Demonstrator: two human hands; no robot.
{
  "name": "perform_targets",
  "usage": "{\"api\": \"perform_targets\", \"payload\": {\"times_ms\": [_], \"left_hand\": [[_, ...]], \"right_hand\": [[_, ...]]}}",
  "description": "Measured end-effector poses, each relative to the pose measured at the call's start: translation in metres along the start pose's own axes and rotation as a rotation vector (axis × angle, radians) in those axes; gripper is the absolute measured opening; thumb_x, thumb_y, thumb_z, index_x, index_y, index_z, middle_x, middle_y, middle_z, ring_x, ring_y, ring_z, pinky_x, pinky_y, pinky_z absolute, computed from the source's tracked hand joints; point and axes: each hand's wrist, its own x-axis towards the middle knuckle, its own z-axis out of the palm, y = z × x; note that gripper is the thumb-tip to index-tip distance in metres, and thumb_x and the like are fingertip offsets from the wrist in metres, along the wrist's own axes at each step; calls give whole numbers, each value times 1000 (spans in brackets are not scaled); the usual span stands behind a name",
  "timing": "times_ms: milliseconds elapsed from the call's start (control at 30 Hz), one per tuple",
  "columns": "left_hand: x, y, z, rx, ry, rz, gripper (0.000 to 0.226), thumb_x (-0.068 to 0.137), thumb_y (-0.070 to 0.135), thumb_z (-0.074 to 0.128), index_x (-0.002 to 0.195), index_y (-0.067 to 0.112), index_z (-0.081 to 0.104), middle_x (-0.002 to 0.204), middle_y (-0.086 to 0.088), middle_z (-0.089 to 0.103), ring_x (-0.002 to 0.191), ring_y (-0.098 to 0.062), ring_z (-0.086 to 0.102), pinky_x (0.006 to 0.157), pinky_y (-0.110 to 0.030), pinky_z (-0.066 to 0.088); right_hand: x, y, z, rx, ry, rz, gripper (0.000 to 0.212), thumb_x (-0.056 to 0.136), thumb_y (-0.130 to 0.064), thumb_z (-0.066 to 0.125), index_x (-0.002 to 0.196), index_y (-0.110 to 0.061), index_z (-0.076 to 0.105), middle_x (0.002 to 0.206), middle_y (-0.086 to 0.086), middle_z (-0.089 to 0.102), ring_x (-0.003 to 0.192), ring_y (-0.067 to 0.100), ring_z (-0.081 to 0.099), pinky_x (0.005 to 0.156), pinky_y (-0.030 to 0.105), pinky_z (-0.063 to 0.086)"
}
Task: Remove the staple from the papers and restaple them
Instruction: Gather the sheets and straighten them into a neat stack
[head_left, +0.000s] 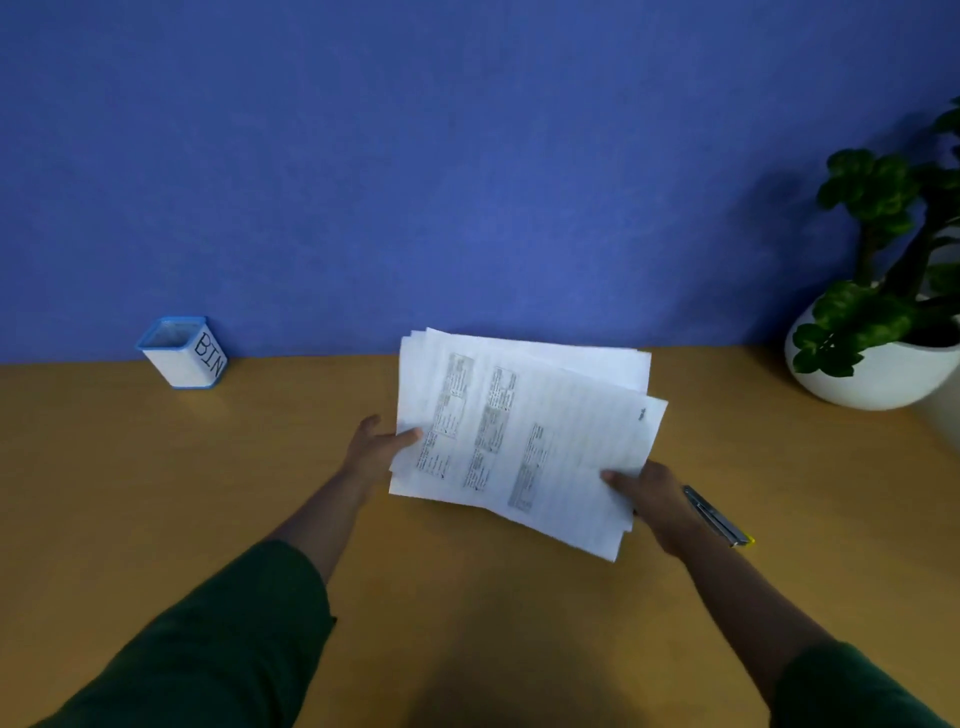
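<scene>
Papers: held up off the desk, toward the middle of its far edge; sheets fanned and out of line, top sheet skewed against those behind.
Left hand: grip pinching the sheaf's left edge, thumb on the printed face, fingers behind.
Right hand: grip pinching the lower right part of the sheaf, thumb on top, remaining fingers hidden under the paper.
Long axis: running left to right between the two hands, far end tilted slightly upward.
Stapler: slim metal body with a yellow tip, lying flat toward the desk's right edge, just beyond the right hand; right hand plainly the nearer one.
Staple: not discernible; a small dark mark near the top sheet's upper right corner, too blurred to name.
Judged step: squaring the loose sheets before stapling, likely.
Writing: "BIN" on the white, blue-rimmed cup near the far left corner; page print unreadable.
Plant: white pot, far right corner.
</scene>
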Motion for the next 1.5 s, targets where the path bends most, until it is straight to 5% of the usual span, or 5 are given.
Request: {"api": "perform_targets", "payload": {"times_ms": [267, 933, 1167, 1367, 1500], "left_hand": [[-6, 10, -10, -227, -148, 149, 25, 81, -2, 64, 103, 9, 65, 109, -10, 67, 89, -23, 66, 60, -25, 54], [-14, -10, -11, -174, -207, 232, 32, 83, -7, 59, 110, 11, 64, 112, -6, 67, 100, -24, 65, 84, -34, 51], [-16, -11, -5, -109, -176, 237, 27, 84, -1, 62, 104, 15, 67, 104, -2, 67, 82, -5, 67, 60, -11, 52], [-23, -13, 5, -174, -103, 181, 24, 85, 3, 62, 109, 9, 66, 106, -3, 67, 83, -11, 66, 61, -21, 52], [-36, -21, 25, -343, -88, 53, 23, 84, 3, 64, 106, 9, 65, 105, -5, 67, 82, -16, 66, 56, -24, 52]], "right_hand": [[23, -17, -7, 44, -32, -125, 30, 82, -8, 68, 111, -6, 63, 106, 5, 65, 93, 22, 63, 80, 35, 50], [30, -15, -6, 0, -97, -120, 31, 72, -3, 75, 92, -24, 64, 94, -8, 69, 86, 9, 65, 66, 23, 51], [33, -8, 1, 21, 14, -116, 35, 73, -2, 73, 103, -16, 59, 90, -8, 65, 89, 19, 62, 62, 22, 48], [25, -2, 29, 81, 310, 99, 91, 71, -17, 80, 142, -16, 24, 136, 11, 45, 118, 29, 48, 91, 40, 40], [2, 5, 70, 237, 203, 299, 94, 68, -26, 82, 141, -10, 24, 131, 11, 51, 116, 28, 51, 98, 44, 44]]}}
